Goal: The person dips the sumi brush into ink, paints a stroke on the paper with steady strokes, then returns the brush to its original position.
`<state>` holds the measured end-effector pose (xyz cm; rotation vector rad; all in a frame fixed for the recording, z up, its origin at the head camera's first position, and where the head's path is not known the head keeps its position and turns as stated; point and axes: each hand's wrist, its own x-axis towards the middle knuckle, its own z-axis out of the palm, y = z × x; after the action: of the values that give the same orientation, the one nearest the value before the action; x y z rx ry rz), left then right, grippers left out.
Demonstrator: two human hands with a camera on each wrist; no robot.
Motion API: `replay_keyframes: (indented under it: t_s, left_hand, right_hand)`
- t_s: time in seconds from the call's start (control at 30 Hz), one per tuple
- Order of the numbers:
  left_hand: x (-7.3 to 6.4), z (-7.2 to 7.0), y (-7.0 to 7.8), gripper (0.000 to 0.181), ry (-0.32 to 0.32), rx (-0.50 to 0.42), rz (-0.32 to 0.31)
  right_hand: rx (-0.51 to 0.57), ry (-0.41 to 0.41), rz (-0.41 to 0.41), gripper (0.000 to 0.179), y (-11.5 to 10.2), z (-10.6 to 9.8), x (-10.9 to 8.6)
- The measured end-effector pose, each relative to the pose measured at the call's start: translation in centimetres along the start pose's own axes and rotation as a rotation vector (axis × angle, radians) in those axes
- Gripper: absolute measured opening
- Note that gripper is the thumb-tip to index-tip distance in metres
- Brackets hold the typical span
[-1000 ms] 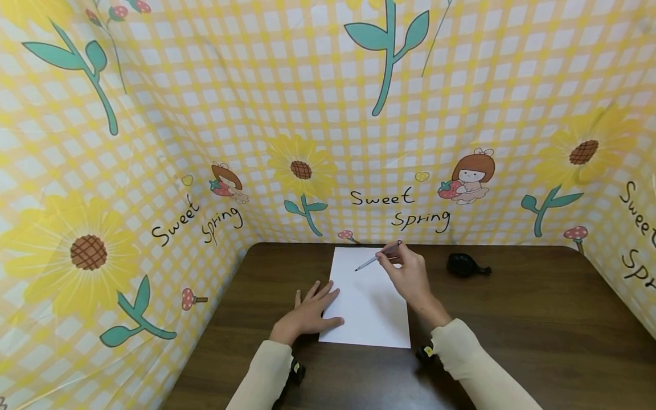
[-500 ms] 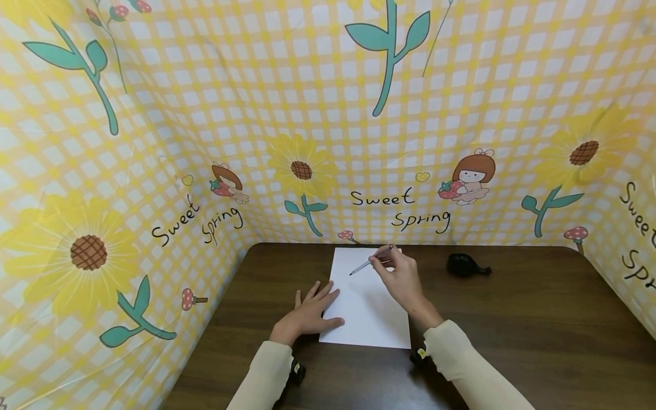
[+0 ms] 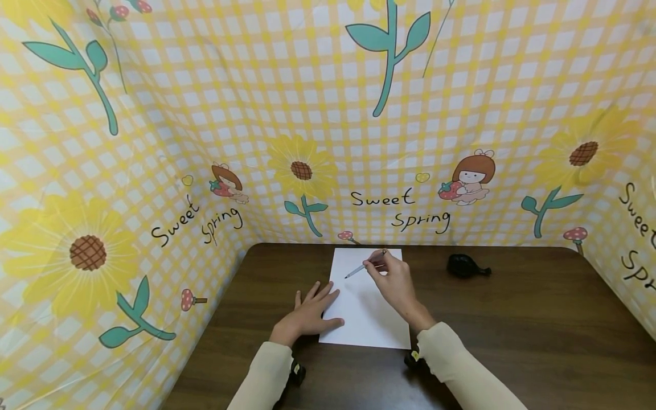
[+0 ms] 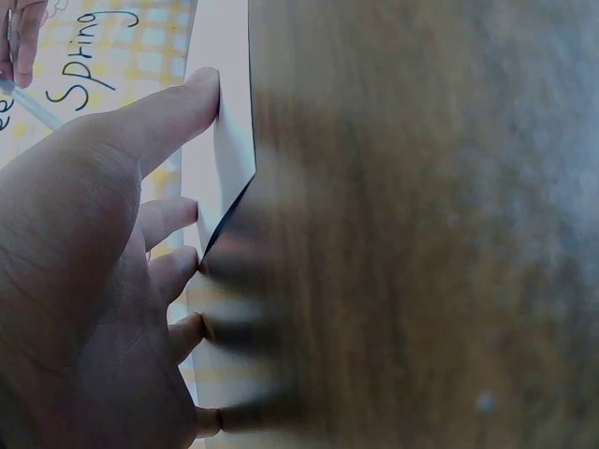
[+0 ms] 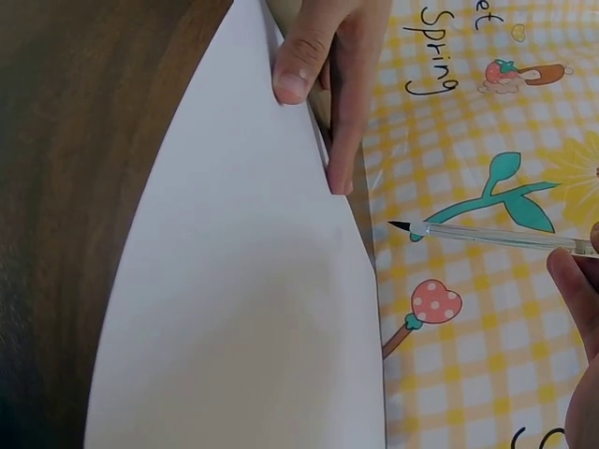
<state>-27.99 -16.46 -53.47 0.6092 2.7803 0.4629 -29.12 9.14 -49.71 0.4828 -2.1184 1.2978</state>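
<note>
A white sheet of paper (image 3: pixel 371 319) lies on the brown table, with no marks visible on it. Spread over its left edge, my left hand (image 3: pixel 306 316) rests with straight fingers and the thumb on the sheet. My right hand (image 3: pixel 396 286) pinches a slim brush pen (image 3: pixel 355 271) between thumb and fingers above the paper. In the right wrist view the brush pen (image 5: pixel 496 236) has a clear barrel and a dark pointed tip. From the head, that tip overlaps the upper left of the sheet, close to the left fingertips.
On the back right of the table (image 3: pixel 523 307) sits a small black rounded object (image 3: pixel 463 266) with a narrow neck pointing right. A yellow checked curtain (image 3: pixel 389 142) with flowers and lettering closes off the back and both sides.
My right hand has moved left and slightly toward me, carrying the brush pen's tip across the upper paper to its left side. My left hand and the sheet have stayed put.
</note>
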Motion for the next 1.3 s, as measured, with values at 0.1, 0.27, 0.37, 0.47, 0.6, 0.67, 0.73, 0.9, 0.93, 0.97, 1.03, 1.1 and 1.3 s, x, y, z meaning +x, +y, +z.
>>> replay_keyframes:
  t_s: [0.1,0.27,0.37,0.47,0.6,0.67,0.73,0.9,0.93,0.97,1.03,1.1,1.3]
  left_hand:
    - [0.0,0.0,0.0,0.085,0.004,-0.001,-0.001]
    - [0.0,0.0,0.1,0.085,0.008,0.001,0.002]
    - [0.0,0.0,0.0,0.085,0.007,0.004,0.002]
    - [0.1,0.1,-0.1,0.085,0.008,0.005,0.002]
    - [0.1,0.1,-0.1,0.086,0.007,0.003,0.003]
    - [0.0,0.1,-0.2,0.086,0.006,0.002,0.004]
    - [0.0,0.1,-0.1,0.086,0.004,0.0,0.005]
    - [-0.1,0.0,0.0,0.085,0.004,0.001,0.007]
    - [-0.1,0.0,0.0,0.085,0.005,0.001,0.007]
    - [-0.1,0.0,0.0,0.085,0.006,0.002,0.007]
    - [-0.1,0.0,0.0,0.085,0.007,0.004,0.006]
    - [0.1,0.3,-0.2,0.086,0.012,-0.011,0.007]
    - [0.3,0.8,-1.1,0.091,0.048,-0.082,0.061]
  right_hand:
    - [-0.006,-0.002,-0.004,0.01,0.1,0.2,-0.1]
    - [-0.018,0.0,-0.008,0.01,0.3,0.5,-0.3]
    - [-0.021,-0.004,-0.006,0.009,0.4,0.7,-0.4]
    - [-0.019,-0.012,0.002,0.009,0.6,1.0,-0.5]
    - [-0.017,-0.012,0.002,0.009,0.7,1.3,-0.6]
    - [-0.019,-0.007,-0.003,0.009,0.7,1.5,-0.6]
    - [-0.025,-0.003,-0.008,0.01,0.8,1.7,-0.7]
    - [-0.039,-0.004,-0.005,0.01,0.8,2.0,-0.9]
    - [-0.041,-0.007,0.001,0.01,0.8,2.1,-1.0]
    - [-0.043,-0.01,0.005,0.01,0.9,2.2,-1.0]
    - [-0.043,-0.017,0.017,0.01,0.9,2.3,-1.0]
    - [-0.045,-0.023,0.026,0.01,0.9,2.3,-1.0]
    - [-0.066,-0.028,0.016,0.01,1.1,2.6,-1.1]
